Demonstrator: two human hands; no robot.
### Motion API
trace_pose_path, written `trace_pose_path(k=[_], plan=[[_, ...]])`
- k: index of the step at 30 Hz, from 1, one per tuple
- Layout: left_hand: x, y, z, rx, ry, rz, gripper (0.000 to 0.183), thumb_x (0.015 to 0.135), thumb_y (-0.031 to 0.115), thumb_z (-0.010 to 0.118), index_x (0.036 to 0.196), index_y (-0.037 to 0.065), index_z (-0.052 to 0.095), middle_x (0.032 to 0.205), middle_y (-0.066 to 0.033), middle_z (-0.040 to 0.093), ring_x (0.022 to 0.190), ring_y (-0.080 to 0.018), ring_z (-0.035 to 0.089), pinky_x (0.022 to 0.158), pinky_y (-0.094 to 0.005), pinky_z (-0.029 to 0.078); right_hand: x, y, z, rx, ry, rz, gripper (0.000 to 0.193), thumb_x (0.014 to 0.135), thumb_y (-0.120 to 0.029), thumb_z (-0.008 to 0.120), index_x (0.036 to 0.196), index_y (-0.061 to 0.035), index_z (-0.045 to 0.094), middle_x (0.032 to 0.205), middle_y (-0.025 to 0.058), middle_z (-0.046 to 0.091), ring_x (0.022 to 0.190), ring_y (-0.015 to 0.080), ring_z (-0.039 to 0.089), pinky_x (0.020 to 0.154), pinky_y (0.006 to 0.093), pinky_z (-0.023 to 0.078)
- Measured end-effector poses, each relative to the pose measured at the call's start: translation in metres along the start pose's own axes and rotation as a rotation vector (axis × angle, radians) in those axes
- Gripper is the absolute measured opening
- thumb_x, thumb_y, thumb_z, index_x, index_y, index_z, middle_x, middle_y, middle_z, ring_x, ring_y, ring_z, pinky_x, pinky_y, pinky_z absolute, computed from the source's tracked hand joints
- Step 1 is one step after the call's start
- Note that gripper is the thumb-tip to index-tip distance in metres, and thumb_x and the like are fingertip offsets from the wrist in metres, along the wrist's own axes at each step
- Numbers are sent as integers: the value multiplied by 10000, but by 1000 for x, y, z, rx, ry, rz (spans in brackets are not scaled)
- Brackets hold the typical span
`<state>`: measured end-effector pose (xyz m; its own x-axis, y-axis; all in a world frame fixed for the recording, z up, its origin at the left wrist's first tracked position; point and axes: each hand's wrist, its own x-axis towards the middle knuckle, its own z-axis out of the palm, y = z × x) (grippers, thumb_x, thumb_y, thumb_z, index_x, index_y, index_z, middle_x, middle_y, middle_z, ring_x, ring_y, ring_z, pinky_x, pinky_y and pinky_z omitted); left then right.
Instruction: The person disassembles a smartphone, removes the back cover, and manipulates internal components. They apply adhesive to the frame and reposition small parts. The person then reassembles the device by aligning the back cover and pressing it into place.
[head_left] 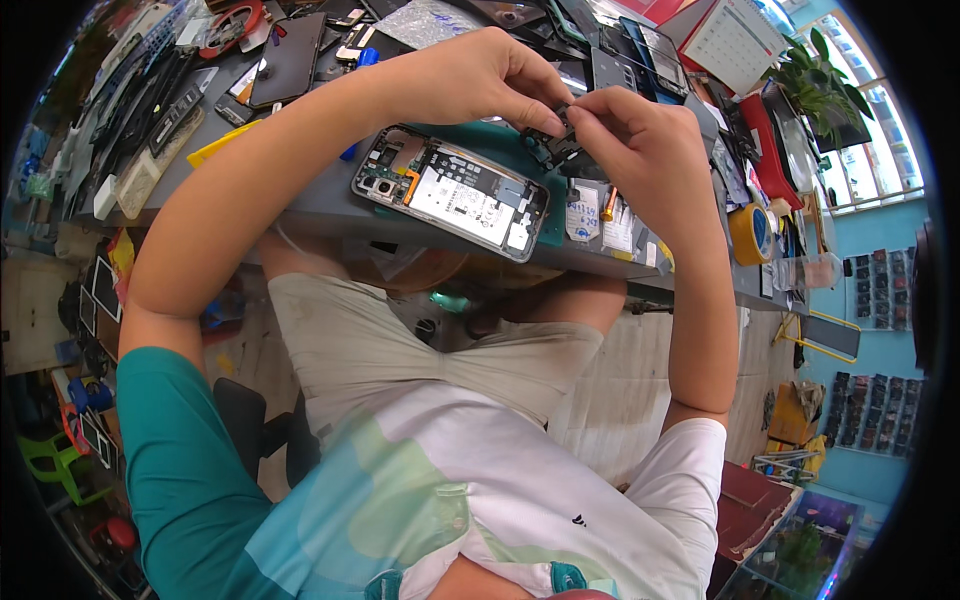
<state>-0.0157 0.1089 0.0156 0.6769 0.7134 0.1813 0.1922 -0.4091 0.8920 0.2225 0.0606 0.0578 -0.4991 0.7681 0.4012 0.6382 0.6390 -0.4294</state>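
Both of my hands meet above the far part of the desk, fingertips close together. My left hand (pixel 490 82) is closed in a pinch at the upper left edge of a small dark phone part (pixel 546 150). From the right, my right hand (pixel 642 128) pinches the same part with thumb and forefinger. Its exact kind is hard to tell, since fingers cover some of it. Just nearer to me lies an opened smartphone (pixel 452 198), its back off, showing the battery, a camera module and an orange flex cable. It rests partly on a green mat (pixel 552 232).
Phone shells and tools crowd the desk's left side, including a white-edged phone frame (pixel 158 165). Right of the mat are small labelled packets (pixel 583 212) and an orange-handled screwdriver (pixel 609 204). A yellow tape roll (pixel 750 236) stands near the right edge, below a potted plant (pixel 822 85).
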Motion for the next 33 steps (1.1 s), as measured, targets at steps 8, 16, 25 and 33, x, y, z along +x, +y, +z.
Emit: trace_pose_path(k=[8, 16, 25, 33], plan=[[-4, -7, -5, -16, -21, -26, 319, 941, 92, 835, 1239, -9, 776, 1071, -65, 813, 993, -113, 752, 955, -272, 582, 7, -1, 6, -52, 4, -97, 177, 933, -173, 736, 943, 2, 765, 709, 169, 717, 618, 329, 709, 608, 381, 552], [-11, -17, -3, -35, -11, 37, 334, 921, 18, 827, 1248, -18, 766, 1126, -92, 807, 1045, -138, 758, 1020, -293, 585, 11, -5, 6, -126, -12, -158, 171, 916, -171, 712, 945, -12, 766, 752, 172, 732, 678, 357, 718, 669, 427, 570], [-16, -4, 0, 17, 23, -10, 357, 919, 47, 840, 1263, -13, 765, 1112, -93, 809, 1056, -141, 760, 1006, -294, 585, 11, -7, 7, -131, -17, -140, 165, 924, -173, 714, 943, -17, 764, 754, 170, 732, 683, 360, 716, 667, 433, 564], [-10, -16, -1, -18, 19, 20, 305, 921, 41, 836, 1214, -20, 779, 1085, -80, 811, 1024, -120, 758, 981, -277, 594, 11, -5, 7, -133, -12, -146, 164, 932, -173, 718, 943, -14, 757, 743, 167, 726, 670, 349, 715, 651, 424, 557]])
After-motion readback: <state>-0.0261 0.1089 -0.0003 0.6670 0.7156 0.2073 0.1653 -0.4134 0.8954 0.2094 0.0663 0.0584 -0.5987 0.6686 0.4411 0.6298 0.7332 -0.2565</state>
